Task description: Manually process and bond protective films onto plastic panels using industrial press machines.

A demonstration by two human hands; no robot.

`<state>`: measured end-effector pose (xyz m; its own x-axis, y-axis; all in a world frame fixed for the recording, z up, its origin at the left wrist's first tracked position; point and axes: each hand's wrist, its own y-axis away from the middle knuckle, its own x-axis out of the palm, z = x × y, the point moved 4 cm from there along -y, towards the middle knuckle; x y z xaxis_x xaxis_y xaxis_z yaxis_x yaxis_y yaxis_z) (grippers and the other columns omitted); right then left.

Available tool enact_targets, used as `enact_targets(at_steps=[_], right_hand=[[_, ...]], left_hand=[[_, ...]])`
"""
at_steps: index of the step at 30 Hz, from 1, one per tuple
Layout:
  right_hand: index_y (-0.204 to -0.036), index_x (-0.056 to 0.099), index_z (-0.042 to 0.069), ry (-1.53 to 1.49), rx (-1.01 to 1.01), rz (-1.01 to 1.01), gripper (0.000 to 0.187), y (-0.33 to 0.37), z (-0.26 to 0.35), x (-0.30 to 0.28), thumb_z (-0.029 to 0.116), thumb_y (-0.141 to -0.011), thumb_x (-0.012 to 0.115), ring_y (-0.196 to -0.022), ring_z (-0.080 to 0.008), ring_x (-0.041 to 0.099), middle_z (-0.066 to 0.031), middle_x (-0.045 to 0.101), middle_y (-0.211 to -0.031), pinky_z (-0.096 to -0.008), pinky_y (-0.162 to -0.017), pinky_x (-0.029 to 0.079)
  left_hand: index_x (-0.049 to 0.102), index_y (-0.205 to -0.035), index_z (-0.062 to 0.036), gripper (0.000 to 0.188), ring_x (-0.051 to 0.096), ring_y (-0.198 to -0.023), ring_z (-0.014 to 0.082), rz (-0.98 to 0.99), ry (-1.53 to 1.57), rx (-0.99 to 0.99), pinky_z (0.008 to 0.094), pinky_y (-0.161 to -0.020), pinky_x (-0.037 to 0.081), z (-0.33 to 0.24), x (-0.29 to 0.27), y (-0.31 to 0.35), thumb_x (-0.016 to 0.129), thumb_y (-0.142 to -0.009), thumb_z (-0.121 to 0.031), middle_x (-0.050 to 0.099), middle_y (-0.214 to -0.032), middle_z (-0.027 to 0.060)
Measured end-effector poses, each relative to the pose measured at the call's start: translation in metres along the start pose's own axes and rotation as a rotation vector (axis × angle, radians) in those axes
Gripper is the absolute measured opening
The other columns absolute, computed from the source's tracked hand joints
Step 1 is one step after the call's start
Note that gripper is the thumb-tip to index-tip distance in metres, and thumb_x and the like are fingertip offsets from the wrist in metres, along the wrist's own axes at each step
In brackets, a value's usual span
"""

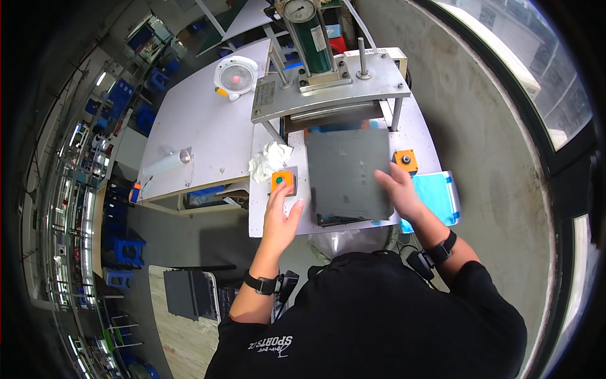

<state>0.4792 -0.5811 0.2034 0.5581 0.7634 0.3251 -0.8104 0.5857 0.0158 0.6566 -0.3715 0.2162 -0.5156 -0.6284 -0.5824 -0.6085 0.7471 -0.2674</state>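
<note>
A flat dark grey panel [347,174] lies on the white bench [265,218] in front of a metal press [328,88]. My right hand [399,192] rests on the panel's right edge, fingers spread over it. My left hand [281,215] hovers open just below an orange button box with a green button [283,181], left of the panel. A second orange button box [405,160] sits right of the panel, above my right hand.
A crumpled white cloth [270,159] lies left of the press. A small white fan [235,77] and a white roll [167,161] stand on the grey table behind. Blue-taped sheets [439,196] lie at right. A dark panel stack [188,294] sits on a low wooden surface at lower left.
</note>
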Motion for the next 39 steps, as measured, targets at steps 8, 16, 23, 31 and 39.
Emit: enact_targets(at_steps=[8, 16, 23, 31, 39], right_hand=[[-0.111, 0.052, -0.003, 0.071, -0.085, -0.311, 0.022, 0.031, 0.008, -0.072, 0.011, -0.094, 0.052, -0.091, -0.0107, 0.057, -0.0058, 0.061, -0.102, -0.0255, -0.083, 0.045], [-0.107, 0.057, -0.004, 0.329, -0.085, -0.463, 0.020, 0.071, 0.043, -0.104, 0.010, -0.093, 0.053, -0.087, -0.0077, 0.053, -0.0022, 0.061, -0.097, -0.0234, -0.079, 0.043], [-0.106, 0.059, -0.003, 0.478, 0.043, -0.647, 0.020, 0.137, 0.048, -0.153, 0.010, -0.092, 0.055, -0.085, -0.0068, 0.052, -0.0003, 0.060, -0.092, -0.0222, -0.077, 0.042], [-0.105, 0.060, -0.003, 0.394, 0.060, -0.826, 0.019, 0.150, 0.059, -0.176, 0.011, -0.092, 0.056, -0.084, -0.0060, 0.053, 0.0001, 0.062, -0.093, -0.0219, -0.078, 0.042], [-0.101, 0.060, -0.003, 0.481, 0.036, -0.809, 0.018, 0.144, 0.054, -0.182, 0.012, -0.092, 0.055, -0.081, -0.0061, 0.051, 0.0020, 0.059, -0.088, -0.0209, -0.075, 0.041]], left_hand=[[0.053, -0.117, 0.0003, 0.033, 0.058, -0.104, 0.0187, 0.378, 0.473, -0.411, 0.0292, -0.086, 0.047, 0.047, 0.063, -0.014, 0.059, -0.091, -0.018, 0.060, -0.113, 0.0116], [0.052, -0.114, -0.0005, 0.033, 0.060, -0.097, 0.0203, 0.317, 0.707, -0.588, 0.0322, -0.084, 0.050, 0.084, 0.148, -0.119, 0.060, -0.089, -0.020, 0.061, -0.103, 0.0105], [0.048, -0.109, 0.0037, 0.022, 0.056, -0.101, 0.0310, -0.222, 1.300, -0.962, 0.0429, -0.091, 0.048, 0.194, 0.242, -0.209, 0.047, -0.088, -0.001, 0.055, -0.105, 0.0186], [0.051, -0.107, -0.0029, 0.018, 0.054, -0.101, 0.0242, -0.402, 1.356, -1.159, 0.0411, -0.092, 0.046, 0.183, 0.277, -0.230, 0.047, -0.095, -0.017, 0.053, -0.105, 0.0094], [0.047, -0.109, -0.0038, 0.017, 0.054, -0.093, 0.0258, -0.371, 1.292, -1.139, 0.0457, -0.088, 0.050, 0.190, 0.277, -0.231, 0.042, -0.096, -0.015, 0.050, -0.098, 0.0107]])
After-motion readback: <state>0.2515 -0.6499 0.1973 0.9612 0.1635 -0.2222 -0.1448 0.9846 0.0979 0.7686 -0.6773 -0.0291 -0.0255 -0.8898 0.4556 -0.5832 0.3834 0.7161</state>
